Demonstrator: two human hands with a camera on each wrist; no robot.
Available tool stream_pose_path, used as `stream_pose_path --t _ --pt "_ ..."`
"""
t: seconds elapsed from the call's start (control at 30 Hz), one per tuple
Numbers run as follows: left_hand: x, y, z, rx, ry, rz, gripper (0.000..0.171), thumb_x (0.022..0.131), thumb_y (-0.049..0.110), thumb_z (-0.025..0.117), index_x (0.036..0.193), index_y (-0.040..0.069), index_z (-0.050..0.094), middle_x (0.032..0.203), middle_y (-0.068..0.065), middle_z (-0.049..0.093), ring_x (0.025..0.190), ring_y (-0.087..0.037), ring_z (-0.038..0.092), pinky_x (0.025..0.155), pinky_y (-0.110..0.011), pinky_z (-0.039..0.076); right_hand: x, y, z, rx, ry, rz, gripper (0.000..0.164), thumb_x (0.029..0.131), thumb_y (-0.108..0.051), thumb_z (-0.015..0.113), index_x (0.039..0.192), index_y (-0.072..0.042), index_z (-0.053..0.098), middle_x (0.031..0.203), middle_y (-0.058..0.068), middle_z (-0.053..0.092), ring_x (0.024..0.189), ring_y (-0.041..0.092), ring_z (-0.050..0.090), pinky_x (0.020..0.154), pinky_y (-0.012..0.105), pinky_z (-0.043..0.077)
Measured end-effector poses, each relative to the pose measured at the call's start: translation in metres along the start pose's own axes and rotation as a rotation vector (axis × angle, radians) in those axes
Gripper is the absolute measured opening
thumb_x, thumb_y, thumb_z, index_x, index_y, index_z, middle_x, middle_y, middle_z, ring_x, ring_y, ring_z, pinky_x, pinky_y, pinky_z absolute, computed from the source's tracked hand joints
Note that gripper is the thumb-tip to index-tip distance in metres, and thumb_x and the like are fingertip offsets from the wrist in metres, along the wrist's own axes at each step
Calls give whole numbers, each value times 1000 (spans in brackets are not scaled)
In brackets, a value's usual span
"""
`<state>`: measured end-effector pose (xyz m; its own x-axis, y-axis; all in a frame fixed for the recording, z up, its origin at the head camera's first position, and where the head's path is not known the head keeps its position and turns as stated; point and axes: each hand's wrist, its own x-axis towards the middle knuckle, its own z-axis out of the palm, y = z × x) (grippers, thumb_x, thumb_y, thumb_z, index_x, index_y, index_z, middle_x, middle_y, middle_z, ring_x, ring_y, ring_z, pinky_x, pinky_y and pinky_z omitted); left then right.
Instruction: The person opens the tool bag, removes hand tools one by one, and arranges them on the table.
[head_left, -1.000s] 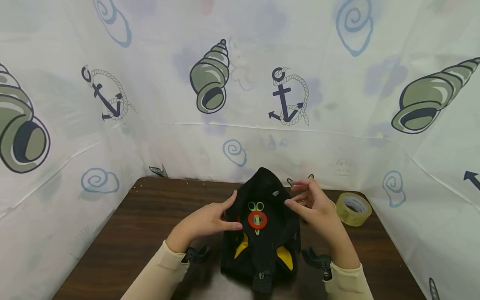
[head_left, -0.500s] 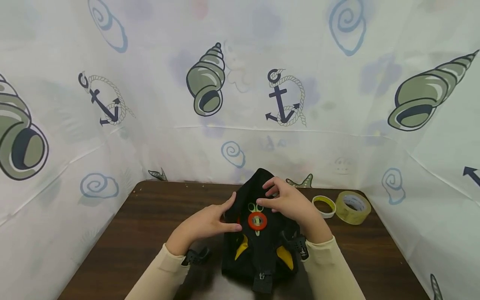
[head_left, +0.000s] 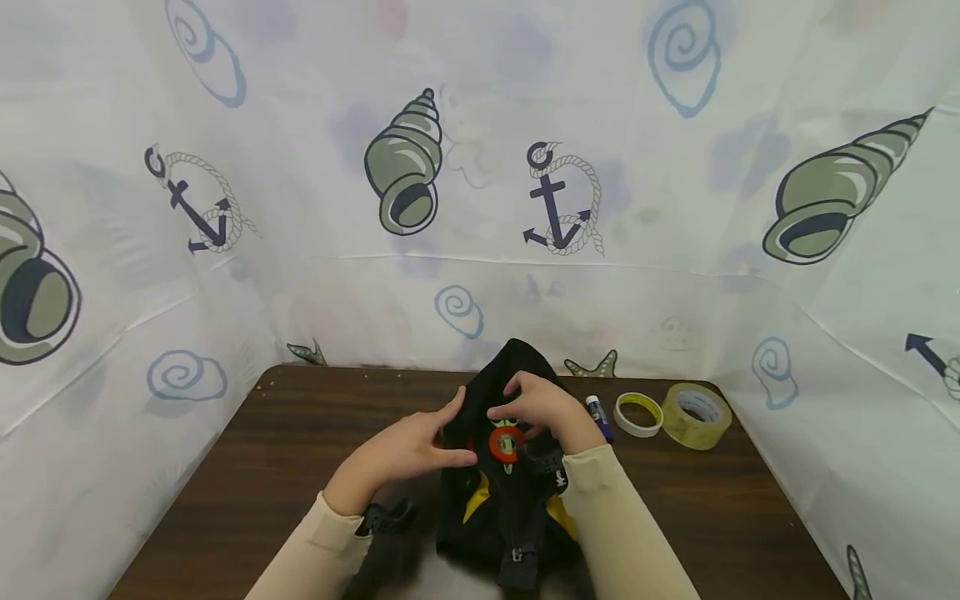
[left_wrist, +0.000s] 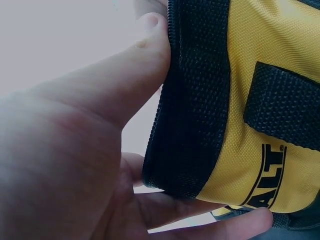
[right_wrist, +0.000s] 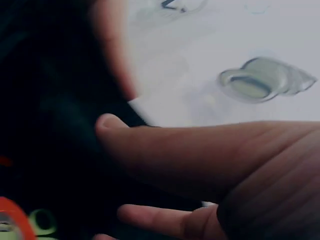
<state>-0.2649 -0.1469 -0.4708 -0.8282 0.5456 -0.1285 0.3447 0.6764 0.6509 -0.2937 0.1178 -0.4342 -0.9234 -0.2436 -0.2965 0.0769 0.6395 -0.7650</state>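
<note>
A black and yellow tool bag [head_left: 480, 542] stands unzipped on the table, its mouth facing up. My left hand [head_left: 397, 458] holds its left rim; in the left wrist view the thumb lies at the zipped edge and the fingers run along the yellow side [left_wrist: 240, 120]. Inside show a red ring [head_left: 496, 445], like a tape roll, and scissors [right_wrist: 47, 232] with pale green handles. Over the right part of the mouth hovers my right hand [head_left: 551, 410], thumb and fingers spread with nothing seen between them. Its wrist hides part of the bag's right side.
Right of the bag, a blue and white stick or marker [head_left: 598, 418], a white-rimmed tape roll [head_left: 637, 429] and a larger yellowish tape roll [head_left: 678, 429] stand on the dark wooden table [head_left: 300, 467]. A patterned cloth [head_left: 322, 167] encloses the back and sides.
My right hand has moved leftward from the bag's right rim to over its mouth, uncovering the white-rimmed roll and then the blue stick. My left hand keeps its place.
</note>
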Motion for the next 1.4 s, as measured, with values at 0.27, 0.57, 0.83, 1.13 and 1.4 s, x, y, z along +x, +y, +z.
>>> stream_pose_path --t 0.27,0.57,0.83,1.13,1.4 --pt "0 -1 1 4 5 -15 111 95 74 70 176 37 5 145 -11 70 122 -22 72 114 -57 52 26 29 13 -72 3 62 43 97 -35 85 115 -4 61 107 13 65 100 37 71 82 51 65" --pt "0 -1 0 5 11 -22 111 94 74 71 176 37 6 164 -12 56 140 -31 65 119 -59 48 46 44 24 -174 -64 105 60 89 -36 92 130 -4 61 105 13 70 100 33 68 100 56 58" --pt "-3 0 -1 -9 18 -31 113 94 75 71 177 35 6 168 -8 52 147 -30 59 121 -60 46 59 75 35 -171 -96 97 88 80 -30 100 149 -11 50 140 20 61 127 42 61 110 63 50" --pt "-3 -2 1 -9 14 -33 111 95 72 72 177 34 7 167 -11 53 146 -31 61 120 -60 47 65 80 37 -125 -115 122 84 81 -27 100 147 -13 51 144 21 59 122 38 61 109 60 51" --pt "-2 2 0 -2 10 -36 111 95 73 71 176 34 6 168 -10 51 146 -31 61 120 -59 47 60 77 37 -122 -72 110 79 85 -19 96 151 -14 52 137 20 62 107 33 68 97 53 59"
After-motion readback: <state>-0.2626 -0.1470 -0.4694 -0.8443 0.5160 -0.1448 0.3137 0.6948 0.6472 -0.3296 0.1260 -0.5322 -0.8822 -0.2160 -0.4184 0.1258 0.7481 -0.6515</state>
